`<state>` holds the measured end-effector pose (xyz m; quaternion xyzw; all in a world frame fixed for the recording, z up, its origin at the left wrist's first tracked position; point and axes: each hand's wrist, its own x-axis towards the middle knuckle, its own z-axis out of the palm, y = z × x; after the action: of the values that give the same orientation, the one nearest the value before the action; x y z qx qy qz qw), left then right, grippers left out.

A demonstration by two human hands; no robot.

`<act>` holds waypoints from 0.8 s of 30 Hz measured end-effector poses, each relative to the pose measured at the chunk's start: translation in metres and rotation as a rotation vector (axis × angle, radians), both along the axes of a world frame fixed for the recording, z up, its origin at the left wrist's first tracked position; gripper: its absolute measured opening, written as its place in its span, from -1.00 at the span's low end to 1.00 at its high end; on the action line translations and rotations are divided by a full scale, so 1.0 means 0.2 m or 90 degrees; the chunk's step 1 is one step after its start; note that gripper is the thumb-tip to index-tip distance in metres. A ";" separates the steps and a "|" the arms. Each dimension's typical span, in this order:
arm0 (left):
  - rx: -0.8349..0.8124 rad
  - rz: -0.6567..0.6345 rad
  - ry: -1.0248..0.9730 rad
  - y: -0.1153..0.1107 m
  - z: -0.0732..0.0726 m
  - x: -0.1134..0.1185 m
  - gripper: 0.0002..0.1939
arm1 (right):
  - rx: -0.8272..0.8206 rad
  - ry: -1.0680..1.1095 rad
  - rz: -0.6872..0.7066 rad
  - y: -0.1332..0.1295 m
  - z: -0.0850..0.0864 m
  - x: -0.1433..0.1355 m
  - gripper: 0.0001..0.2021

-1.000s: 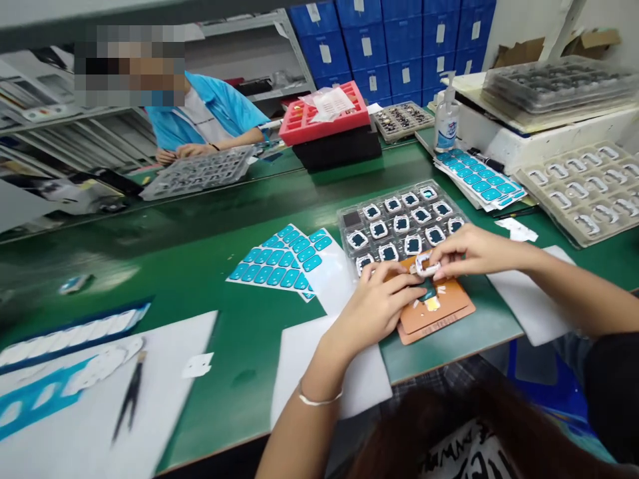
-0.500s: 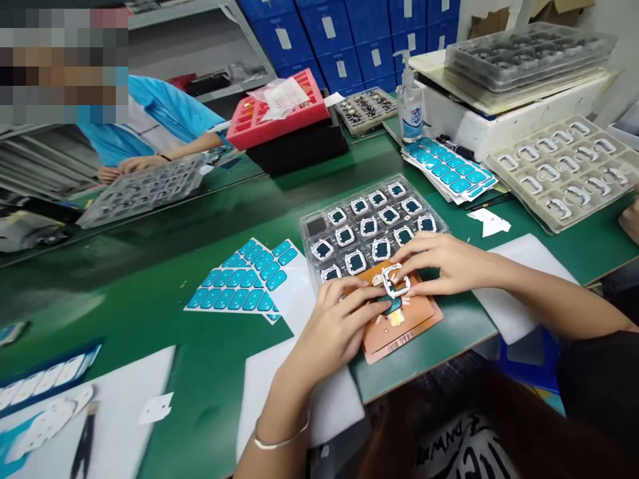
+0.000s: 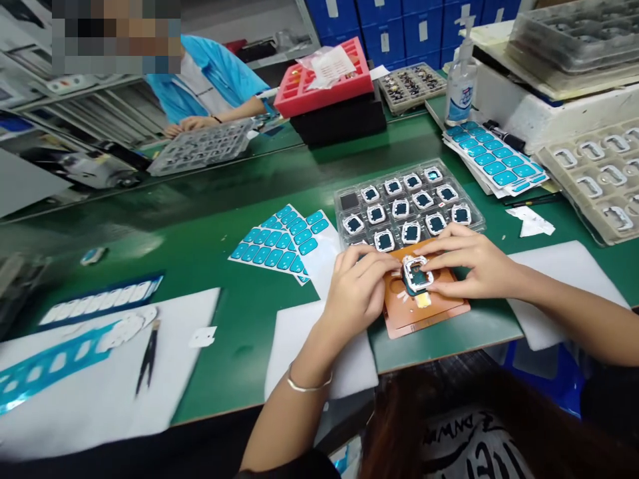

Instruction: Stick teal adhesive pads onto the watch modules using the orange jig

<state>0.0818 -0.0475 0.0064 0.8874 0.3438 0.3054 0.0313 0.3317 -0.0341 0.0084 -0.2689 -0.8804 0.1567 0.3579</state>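
Observation:
On an orange plate (image 3: pixel 399 311) lies a small dark teal panel (image 3: pixel 418 275) with a white rounded frame (image 3: pixel 430 279) over it. Thumb and fingers of my right hand (image 3: pixel 474 267) close on the frame's right side. My left hand (image 3: pixel 355 287) is at the left edge of the frame, fingers curled together; what its fingertips pinch, if anything, is hidden. A yellow tab (image 3: pixel 423 301) sticks out below the panel. Just behind the plate, a clear tray (image 3: pixel 344 241) holds several white frames with dark centres.
Sheets of blue stickers (image 3: pixel 272 245) lie left of the tray. Tweezers (image 3: pixel 148 362) rest on a white foam sheet (image 3: pixel 197 332). At right stand a pump bottle (image 3: pixel 459 93) and a beige tray (image 3: pixel 564 193). Across the table a person in blue handles another clear tray (image 3: pixel 200 152).
The white frame, held tilted above the dark panel before, now lies over it. My left fingers have drawn back from the panel's top to its left side. The view has turned left.

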 end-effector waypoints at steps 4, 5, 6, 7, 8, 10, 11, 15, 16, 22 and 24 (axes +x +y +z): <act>-0.033 0.035 -0.024 -0.01 -0.01 0.03 -0.77 | 0.004 -0.012 0.015 -0.01 -0.01 -0.02 -0.82; -0.037 0.035 -0.016 -0.01 -0.01 0.03 -0.73 | 0.001 -0.020 0.018 -0.02 -0.01 -0.02 -0.82; -0.040 0.033 -0.009 -0.01 -0.01 0.03 -0.66 | -0.003 -0.026 0.019 -0.02 -0.01 -0.02 -0.81; -0.042 0.030 -0.003 -0.02 0.00 0.03 -0.60 | -0.006 -0.028 0.019 -0.02 -0.01 -0.02 -0.80; -0.043 0.030 0.001 -0.02 0.00 0.03 -0.55 | -0.009 -0.029 0.017 -0.02 -0.01 -0.02 -0.80; -0.043 0.033 0.008 -0.02 0.00 0.03 -0.51 | -0.013 -0.033 0.018 -0.02 -0.01 -0.01 -0.80; -0.042 0.035 0.012 -0.02 0.00 0.03 -0.49 | -0.014 -0.035 0.018 -0.02 -0.01 -0.01 -0.80; -0.028 0.035 0.025 -0.02 0.01 0.02 -0.50 | -0.020 -0.033 0.015 -0.02 0.00 -0.02 -0.81; -0.028 0.033 0.027 -0.02 0.01 0.02 -0.51 | -0.019 -0.031 0.014 -0.02 0.00 -0.02 -0.81; -0.080 0.024 0.029 -0.02 -0.02 0.01 -0.52 | -0.001 -0.028 0.037 0.00 -0.03 -0.02 -0.87; -0.097 0.012 -0.014 -0.01 -0.03 0.02 -0.52 | -0.003 -0.025 0.038 0.01 -0.04 -0.02 -0.86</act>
<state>0.0857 -0.0491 0.0005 0.8759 0.3739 0.2883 0.0993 0.3281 -0.0323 0.0005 -0.2468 -0.8943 0.1642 0.3352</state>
